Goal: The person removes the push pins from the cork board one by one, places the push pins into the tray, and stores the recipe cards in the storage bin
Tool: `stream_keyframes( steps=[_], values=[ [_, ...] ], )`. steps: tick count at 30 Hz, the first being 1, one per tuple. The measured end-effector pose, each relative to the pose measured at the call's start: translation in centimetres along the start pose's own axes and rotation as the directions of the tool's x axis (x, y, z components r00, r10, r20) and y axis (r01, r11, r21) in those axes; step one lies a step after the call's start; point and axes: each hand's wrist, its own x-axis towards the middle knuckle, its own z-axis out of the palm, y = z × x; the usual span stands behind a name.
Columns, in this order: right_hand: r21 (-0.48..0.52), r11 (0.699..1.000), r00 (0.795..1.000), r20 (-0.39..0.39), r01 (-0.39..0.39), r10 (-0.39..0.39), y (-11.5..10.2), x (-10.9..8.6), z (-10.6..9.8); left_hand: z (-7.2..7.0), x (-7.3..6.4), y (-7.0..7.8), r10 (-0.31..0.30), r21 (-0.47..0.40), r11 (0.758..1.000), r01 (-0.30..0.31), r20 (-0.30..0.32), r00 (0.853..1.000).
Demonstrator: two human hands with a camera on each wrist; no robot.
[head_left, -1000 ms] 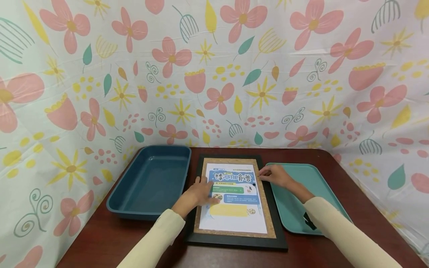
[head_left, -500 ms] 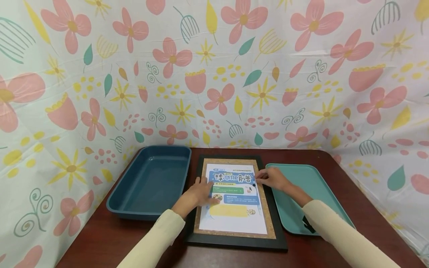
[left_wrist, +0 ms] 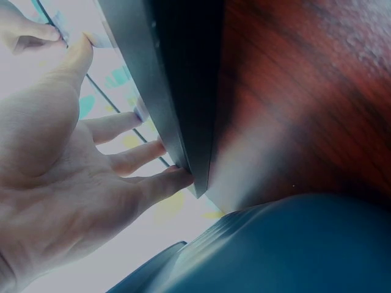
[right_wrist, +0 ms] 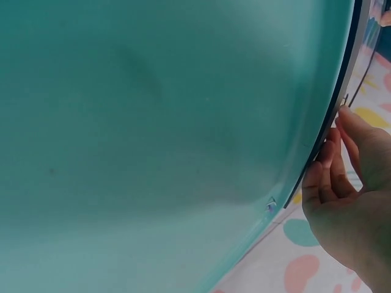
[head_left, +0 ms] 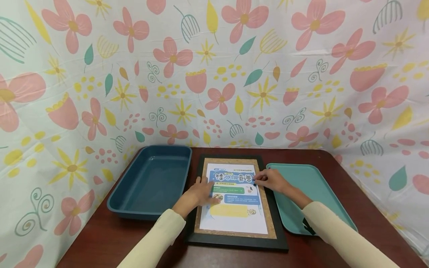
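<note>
A printed sheet point(head_left: 234, 223) with a blue title and colored text boxes lies on a cork board point(head_left: 271, 227) in a black frame point(head_left: 234, 242). My left hand point(head_left: 201, 191) rests across the board's left side, fingers spread and thumb on the sheet; in the left wrist view the left hand point(left_wrist: 67, 159) has fingertips at the black frame point(left_wrist: 177, 104). At the sheet's right edge, my right hand point(head_left: 273, 180) pinches a small dark push pin point(head_left: 254, 183). The right wrist view shows the right hand point(right_wrist: 348, 189) with its thumb tip right at the pin point(right_wrist: 345, 99).
A deep blue tray point(head_left: 115, 212) stands left of the board. On the right is a shallow teal tray point(head_left: 301, 197), with a black item point(head_left: 307, 226) partly hidden by the right sleeve. Everything sits on a dark red-brown table point(head_left: 328, 163) before a flowered cloth point(head_left: 214, 123).
My right hand has moved left and slightly down from the board's right edge, and its fingers have come to the dark pin on the sheet. The left hand has stayed in place.
</note>
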Motion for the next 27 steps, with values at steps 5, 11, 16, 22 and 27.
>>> stream_keyframes(
  steps=[5, 11, 16, 22, 27],
  values=[
    [-0.009, 1.000, 1.000, 0.003, -0.009, 0.009, 0.01, -0.09, 0.03, -0.18, -0.25, 0.18, -0.001, 0.004, 1.000, 0.001, -0.013, 1.000],
    [-0.009, 1.000, 1.000, 0.001, 0.005, -0.005, -0.04, -0.25, 0.12, -0.15, -0.31, 0.13, 0.001, 0.009, 1.000, -0.001, -0.008, 1.000],
    [-0.007, 1.000, 1.000, -0.001, 0.026, -0.026, -0.18, -0.38, 0.01, -0.35, -0.43, 0.12, 0.010, 0.010, 1.000, -0.010, 0.002, 1.000],
    [0.003, 0.998, 0.998, 0.012, 0.061, -0.061, -0.32, -0.72, -0.28, -0.30, -0.30, 0.10, 0.010, 0.011, 1.000, -0.010, -0.011, 1.000],
    [0.015, 0.998, 0.997, 0.022, 0.068, -0.068, -0.11, -0.90, -0.26, -0.19, -0.12, 0.12, 0.002, 0.016, 1.000, -0.002, -0.014, 1.000]
  ],
)
